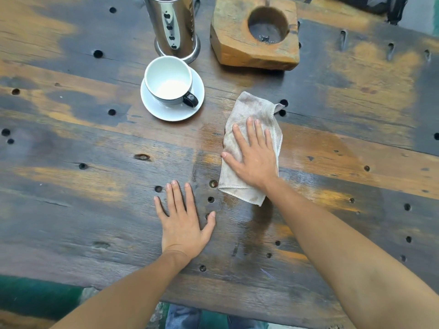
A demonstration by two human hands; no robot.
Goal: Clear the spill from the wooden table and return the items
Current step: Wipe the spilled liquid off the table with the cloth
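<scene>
Left hand [183, 224] flat on surface [83, 210], fingers spread, holding nothing. Right hand [255, 157] flat, fingers apart, pressing grey cloth [249, 110] onto wet patch [251, 217]. Beyond: empty cup [166, 79] on saucer [164, 110], steel pot [174, 27], wood block [240, 43].

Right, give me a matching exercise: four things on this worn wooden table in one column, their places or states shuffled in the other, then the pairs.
Things:
1. white ceramic cup with black handle
2. stained grey cloth
3. shiny steel cylinder
4. chunky wooden block

States:
A. has a round hollow in its top
B. pressed flat under the right hand
C. stands on a white saucer
D. reflects the table's holes

Pairs: 1-C, 2-B, 3-D, 4-A
</scene>
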